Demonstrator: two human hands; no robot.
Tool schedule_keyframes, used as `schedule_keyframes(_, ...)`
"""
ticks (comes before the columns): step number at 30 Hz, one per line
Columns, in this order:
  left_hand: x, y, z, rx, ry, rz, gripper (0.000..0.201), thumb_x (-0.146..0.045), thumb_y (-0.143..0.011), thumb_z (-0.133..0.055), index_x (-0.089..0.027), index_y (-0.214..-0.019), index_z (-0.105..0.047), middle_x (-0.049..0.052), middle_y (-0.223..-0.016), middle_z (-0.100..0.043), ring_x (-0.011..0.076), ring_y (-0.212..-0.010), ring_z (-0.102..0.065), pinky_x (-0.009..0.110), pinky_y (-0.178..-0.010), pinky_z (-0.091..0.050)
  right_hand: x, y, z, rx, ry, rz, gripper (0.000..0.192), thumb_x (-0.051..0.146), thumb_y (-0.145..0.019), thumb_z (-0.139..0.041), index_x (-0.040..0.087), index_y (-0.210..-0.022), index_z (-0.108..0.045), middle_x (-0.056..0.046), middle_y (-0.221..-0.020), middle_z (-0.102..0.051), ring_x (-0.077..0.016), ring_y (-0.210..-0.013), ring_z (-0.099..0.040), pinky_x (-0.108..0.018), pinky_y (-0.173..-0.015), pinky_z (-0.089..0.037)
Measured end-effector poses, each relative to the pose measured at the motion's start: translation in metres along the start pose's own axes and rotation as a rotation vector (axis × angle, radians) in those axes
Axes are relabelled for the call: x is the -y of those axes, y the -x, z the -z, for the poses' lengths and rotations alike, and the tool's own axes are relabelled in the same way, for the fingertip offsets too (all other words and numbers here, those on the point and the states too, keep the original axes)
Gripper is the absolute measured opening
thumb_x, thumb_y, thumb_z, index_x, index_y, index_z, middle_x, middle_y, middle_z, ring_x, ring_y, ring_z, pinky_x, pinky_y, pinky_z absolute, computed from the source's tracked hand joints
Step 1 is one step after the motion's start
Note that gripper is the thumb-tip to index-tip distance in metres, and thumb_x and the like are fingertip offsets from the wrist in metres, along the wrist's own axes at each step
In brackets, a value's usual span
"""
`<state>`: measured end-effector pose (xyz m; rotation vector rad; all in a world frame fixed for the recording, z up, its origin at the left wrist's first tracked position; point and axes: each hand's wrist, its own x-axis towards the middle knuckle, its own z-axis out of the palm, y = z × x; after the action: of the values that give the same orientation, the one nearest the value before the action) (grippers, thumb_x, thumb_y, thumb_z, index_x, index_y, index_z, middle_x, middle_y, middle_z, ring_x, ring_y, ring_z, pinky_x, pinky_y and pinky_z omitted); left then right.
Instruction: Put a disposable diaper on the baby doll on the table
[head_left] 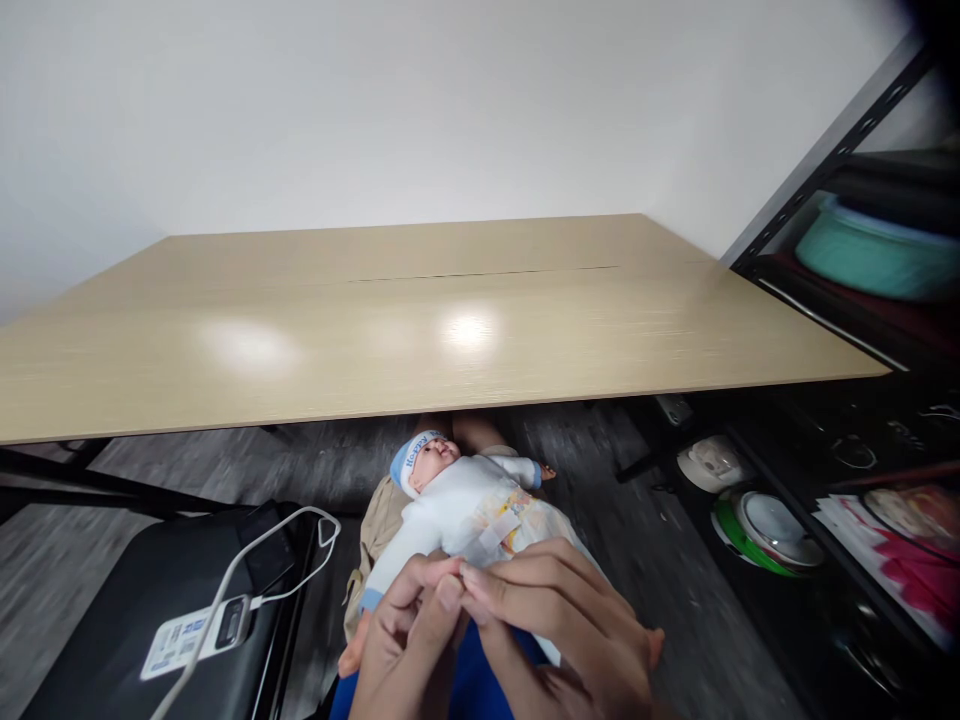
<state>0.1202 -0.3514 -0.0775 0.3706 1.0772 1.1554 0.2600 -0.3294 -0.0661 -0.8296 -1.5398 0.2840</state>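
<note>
My left hand [409, 625] and right hand [559, 620] meet fingertip to fingertip low in front of me, both pinched narrow on the bottom edge of the baby doll's [465, 505] white top, just under its diaper [517, 520]. The doll lies on my lap, head away from me in a blue-and-white cap [409, 460]. I judge small, even pulls with both pinches would work best here, keeping the cloth flat so the doll doesn't roll off.

Left of my left hand sits a black case [142, 610] with a white cable [255, 560] looping near the doll's arm, an easy snag. Beyond my fingers the table [420, 320] edge overhangs the doll's head, so lifting room is short. Off to my right, a shelf [847, 300] of dishes stands well apart.
</note>
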Motion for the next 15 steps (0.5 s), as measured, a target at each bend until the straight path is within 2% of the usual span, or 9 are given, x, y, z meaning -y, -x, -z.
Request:
schedule_keyframes(4, 0.0020, -0.0019, 0.0027, 0.020, 0.029, 0.005, 0.044, -0.053, -0.068, -0.106, -0.024, -0.092, -0.083, 0.005, -0.091, -0.083, 0.0301, -0.108, -0.080, 0.040, -0.099, -0.064, -0.0012, -0.0007, -0.0013, -0.020, -0.025, -0.030, 0.038, 0.001, -0.089, -0.078, 0.025, -0.118, -0.082, -0.001, -0.091, -0.086, -0.0197, -0.068, -0.077, -0.034, -0.061, -0.066)
schedule_keyframes(9, 0.0022, -0.0017, 0.0025, 0.018, 0.040, -0.011, 0.042, -0.052, -0.070, -0.104, -0.024, -0.091, -0.080, 0.004, -0.096, -0.082, 0.0295, -0.110, -0.078, 0.039, -0.100, -0.062, -0.0009, 0.0008, -0.0021, -0.014, -0.014, -0.034, 0.039, 0.001, -0.090, -0.078, 0.026, -0.120, -0.082, 0.000, -0.091, -0.086, -0.0197, -0.067, -0.077, -0.034, -0.060, -0.065)
schedule_keyframes(12, 0.0024, -0.0022, 0.0016, 0.002, 0.039, -0.022, 0.044, -0.052, -0.071, -0.104, -0.023, -0.091, -0.078, 0.004, -0.096, -0.078, 0.0254, -0.102, -0.074, 0.035, -0.092, -0.060, -0.0014, 0.0012, -0.0028, 0.011, -0.001, -0.026, 0.042, 0.002, -0.092, -0.077, 0.028, -0.125, -0.080, 0.001, -0.095, -0.087, -0.0200, -0.071, -0.079, -0.035, -0.062, -0.066)
schedule_keyframes(15, 0.0043, -0.0075, 0.0075, 0.017, -0.012, -0.051, 0.049, -0.057, -0.073, -0.102, -0.021, -0.089, -0.072, 0.000, -0.081, -0.065, 0.0137, -0.076, -0.059, 0.025, -0.073, -0.050, -0.0089, 0.0018, 0.0038, 0.018, 0.062, -0.025, 0.041, 0.001, -0.094, -0.075, 0.028, -0.124, -0.079, 0.000, -0.097, -0.086, -0.0205, -0.078, -0.080, -0.036, -0.070, -0.066)
